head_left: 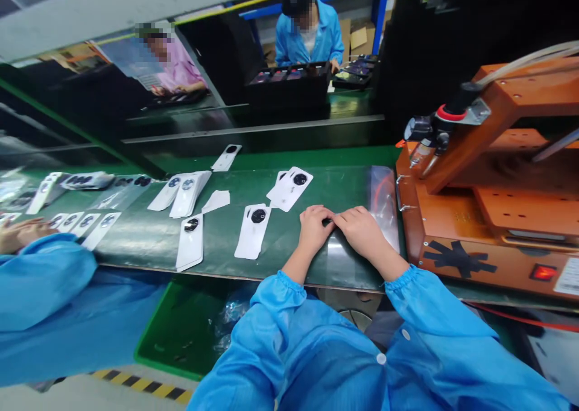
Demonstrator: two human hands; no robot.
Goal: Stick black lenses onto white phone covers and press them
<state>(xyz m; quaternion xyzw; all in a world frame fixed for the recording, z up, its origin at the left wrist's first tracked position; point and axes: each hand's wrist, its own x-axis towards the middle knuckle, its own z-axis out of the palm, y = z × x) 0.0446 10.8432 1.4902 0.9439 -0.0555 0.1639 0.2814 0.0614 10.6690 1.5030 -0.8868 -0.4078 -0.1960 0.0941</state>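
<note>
My left hand [314,229] and my right hand [360,231] meet at their fingertips over the green table [289,273], near its front edge. Fingers of both are bent and pinched together; whatever lies between them is too small to make out. Just beyond my left hand lies a white phone-shaped panel [286,192] with a round black camera area, overlapping another one. Another white panel pair [248,239] rests left of my left hand. Beside my right hand, a clear plastic sheet [383,203] lies flat on the table.
An orange machine [474,230] with a pressure gauge stands at the right. More white panel stacks [186,201] lie to the left, where a co-worker's hands [27,235] rest. A green bin [169,332] sits below the table. Two people work across the partition.
</note>
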